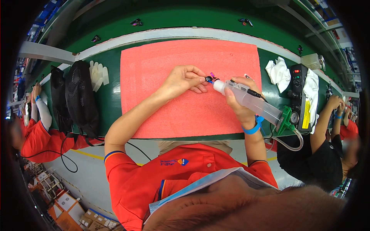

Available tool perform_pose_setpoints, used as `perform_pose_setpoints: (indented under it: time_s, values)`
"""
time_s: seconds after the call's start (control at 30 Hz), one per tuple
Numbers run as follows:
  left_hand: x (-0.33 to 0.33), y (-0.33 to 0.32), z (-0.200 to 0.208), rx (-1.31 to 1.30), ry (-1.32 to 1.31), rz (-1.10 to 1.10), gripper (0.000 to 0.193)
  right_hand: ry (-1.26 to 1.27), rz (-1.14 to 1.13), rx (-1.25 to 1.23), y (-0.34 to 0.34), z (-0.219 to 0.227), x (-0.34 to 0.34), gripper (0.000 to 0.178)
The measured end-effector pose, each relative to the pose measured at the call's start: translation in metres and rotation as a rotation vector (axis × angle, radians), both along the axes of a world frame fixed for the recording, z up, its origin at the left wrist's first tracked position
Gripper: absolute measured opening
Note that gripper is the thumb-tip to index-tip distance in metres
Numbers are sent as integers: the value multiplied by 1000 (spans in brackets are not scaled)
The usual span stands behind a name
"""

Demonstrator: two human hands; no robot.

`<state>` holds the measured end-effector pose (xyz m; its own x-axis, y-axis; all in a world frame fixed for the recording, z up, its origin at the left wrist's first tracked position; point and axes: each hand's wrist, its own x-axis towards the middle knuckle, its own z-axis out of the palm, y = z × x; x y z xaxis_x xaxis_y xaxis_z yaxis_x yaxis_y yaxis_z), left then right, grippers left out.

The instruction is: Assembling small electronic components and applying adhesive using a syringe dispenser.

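Observation:
Over the pink foam mat (169, 119), my left hand (184, 80) pinches a small dark part with purple bits (209, 78) between thumb and fingertips. My right hand (239, 101) is wrapped round a large clear dispensing syringe (263, 107), which lies slanted with its tip toward the left. That tip meets or nearly meets the small part; I cannot tell if they touch. A green cap (285, 120) closes the syringe's back end, and a clear air hose (296, 144) curves away from it. A blue band (252, 126) circles my right wrist.
Right of the mat stand a black dispenser box (297, 92) with a gauge and crumpled white cloths (278, 74). At left are black mesh bags (80, 98) and pale finger cots (99, 75). Small parts (136, 22) lie beyond the white ledge (162, 35). Co-workers sit at both sides.

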<state>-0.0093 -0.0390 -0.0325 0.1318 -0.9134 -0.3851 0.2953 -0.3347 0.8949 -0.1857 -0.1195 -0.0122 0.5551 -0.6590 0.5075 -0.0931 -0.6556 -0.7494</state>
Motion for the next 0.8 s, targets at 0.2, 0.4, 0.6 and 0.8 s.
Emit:
perform_pose_setpoints:
  time_s: [0.2,0.4,0.6,0.8]
  values:
    - [2,1,-1,7,21,-1,15,-13,9,57,2,3,-4,30]
    - [4,2,0,-12,60,-8,19,-126,24,-117,-5,4,-11,36]
    - [17,2,-2,-176,72,-169,20,-380,46,34,-6,-2,-15,41]
    - [12,0,-5,-164,-67,-154,18,-385,46,82,-5,0,-16,37]
